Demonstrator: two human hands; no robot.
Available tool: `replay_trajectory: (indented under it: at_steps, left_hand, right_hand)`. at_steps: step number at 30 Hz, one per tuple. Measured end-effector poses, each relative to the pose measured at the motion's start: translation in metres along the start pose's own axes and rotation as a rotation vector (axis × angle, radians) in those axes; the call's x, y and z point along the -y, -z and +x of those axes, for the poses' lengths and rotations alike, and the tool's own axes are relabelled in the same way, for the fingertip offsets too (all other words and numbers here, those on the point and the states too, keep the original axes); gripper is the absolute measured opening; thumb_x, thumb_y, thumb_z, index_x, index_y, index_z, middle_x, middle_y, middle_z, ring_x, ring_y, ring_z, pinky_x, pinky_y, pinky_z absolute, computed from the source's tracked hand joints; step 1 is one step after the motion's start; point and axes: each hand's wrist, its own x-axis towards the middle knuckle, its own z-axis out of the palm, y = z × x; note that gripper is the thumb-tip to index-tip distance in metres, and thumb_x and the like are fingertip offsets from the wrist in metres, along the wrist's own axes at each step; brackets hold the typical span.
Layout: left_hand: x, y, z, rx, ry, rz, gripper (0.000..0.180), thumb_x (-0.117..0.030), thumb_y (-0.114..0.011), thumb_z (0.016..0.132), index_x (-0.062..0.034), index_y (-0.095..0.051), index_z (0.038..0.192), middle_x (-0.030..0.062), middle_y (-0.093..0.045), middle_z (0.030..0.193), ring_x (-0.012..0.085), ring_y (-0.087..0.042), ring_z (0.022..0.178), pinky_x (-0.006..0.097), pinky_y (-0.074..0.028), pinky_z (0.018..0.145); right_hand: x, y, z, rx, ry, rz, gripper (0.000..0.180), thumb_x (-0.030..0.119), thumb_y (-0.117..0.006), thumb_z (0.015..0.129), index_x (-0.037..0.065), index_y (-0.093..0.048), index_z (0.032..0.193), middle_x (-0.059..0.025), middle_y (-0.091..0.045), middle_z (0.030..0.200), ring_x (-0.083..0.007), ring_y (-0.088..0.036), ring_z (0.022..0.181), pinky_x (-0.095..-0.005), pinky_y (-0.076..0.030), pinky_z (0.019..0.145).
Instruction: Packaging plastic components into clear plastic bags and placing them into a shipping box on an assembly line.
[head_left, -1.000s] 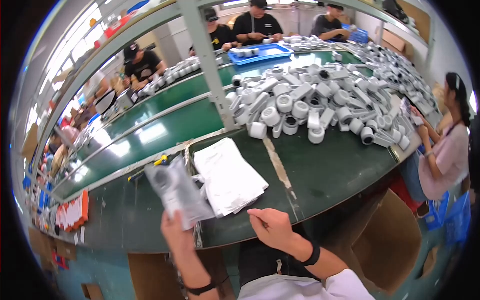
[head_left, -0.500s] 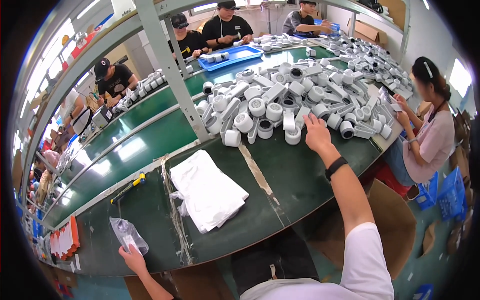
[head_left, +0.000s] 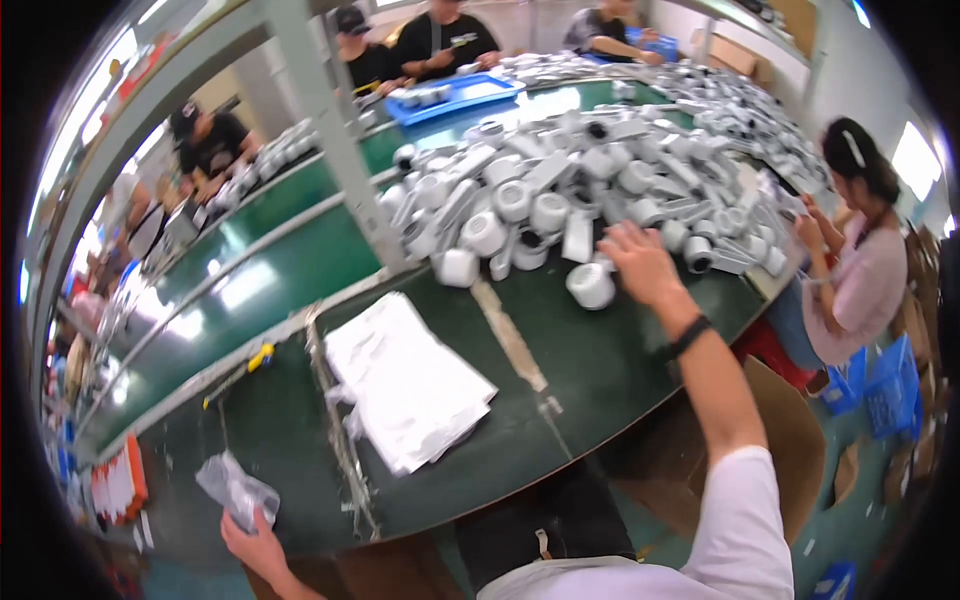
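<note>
My left hand (head_left: 255, 545) is at the near left table edge, its fingers closed on a clear plastic bag (head_left: 238, 488). Something whitish shows in the bag, too blurred to name. At the near side of a big pile of grey-white handheld devices (head_left: 545, 180), my right hand (head_left: 645, 265) has its fingers curled over the handle end of one handheld device (head_left: 590, 287). That device's round head sticks out towards me, and my fingers partly hide the rest. Between my hands lies a stack of white plastic bags (head_left: 410, 385).
A yellow-and-black tool (head_left: 240, 374) lies left of the white stack. Orange-and-white boxes (head_left: 120, 482) stand at the left edge. A metal post (head_left: 330, 130) rises beyond the stack. A blue tray (head_left: 455, 97) sits farther back. A co-worker (head_left: 850, 265) sits at right; others work behind.
The handheld device under my right hand has come slightly out of the pile towards me. My left hand and the clear bag have moved a little nearer the edge. The view has shifted slightly.
</note>
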Motion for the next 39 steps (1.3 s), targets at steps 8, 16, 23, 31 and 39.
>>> replay_trajectory:
  at_steps: [8, 16, 23, 31, 39]
  left_hand:
    - [-0.132, 0.044, 0.002, -0.019, -0.185, -0.275, 0.046, -0.018, -0.073, 0.082, -0.0027, -0.057, 0.122, 0.0171, -0.055, 0.127, 0.0364, -0.048, 0.122, 0.043, -0.038, 0.103]
    - [-0.019, 0.004, 0.002, 0.155, 0.418, 0.096, 0.071, -0.049, -0.063, 0.085, -0.0057, -0.042, 0.137, 0.0213, -0.053, 0.127, 0.0427, -0.049, 0.117, 0.054, -0.042, 0.095]
    - [-0.002, -0.011, 0.014, -0.245, 0.463, 0.19, 0.055, -0.049, -0.055, 0.091, -0.009, -0.052, 0.129, 0.02, -0.057, 0.123, 0.042, -0.051, 0.114, 0.053, -0.043, 0.094]
    - [0.053, -0.02, 0.042, -0.096, 0.737, -0.544, 0.064, -0.051, -0.056, 0.09, 0.0006, -0.05, 0.127, 0.0252, -0.057, 0.123, 0.0365, -0.058, 0.112, 0.042, -0.046, 0.094]
    - [0.035, -0.006, 0.036, 0.515, 0.487, -0.121, 0.086, -0.051, -0.073, 0.076, 0.0039, -0.043, 0.134, 0.0236, -0.057, 0.125, 0.0387, -0.057, 0.114, 0.041, -0.047, 0.094]
  right_hand:
    - [0.03, 0.045, -0.084, -0.005, -0.248, 0.679, 0.04, 0.006, -0.06, 0.081, 0.001, -0.055, 0.121, -0.0172, -0.062, 0.109, -0.0322, -0.061, 0.101, -0.0413, -0.045, 0.092]
    - [0.1, 0.031, -0.145, -0.129, -0.706, 1.814, 0.026, 0.013, -0.05, 0.095, 0.0, -0.051, 0.117, -0.0082, -0.059, 0.085, -0.016, -0.057, 0.069, -0.0284, -0.047, 0.065]
    - [0.121, 0.038, -0.126, -0.18, -0.807, 1.911, 0.026, 0.016, -0.047, 0.095, 0.001, -0.053, 0.116, -0.0075, -0.057, 0.079, -0.0161, -0.055, 0.063, -0.0287, -0.046, 0.058]
    - [0.124, 0.023, -0.133, -0.167, -0.78, 1.849, 0.027, 0.016, -0.051, 0.095, 0.0, -0.054, 0.118, -0.0082, -0.06, 0.082, -0.0155, -0.057, 0.065, -0.027, -0.047, 0.06]
    - [0.12, 0.016, -0.138, -0.167, -0.76, 1.864, 0.029, 0.015, -0.052, 0.095, -0.001, -0.054, 0.119, -0.0088, -0.061, 0.084, -0.0154, -0.058, 0.067, -0.0271, -0.048, 0.063]
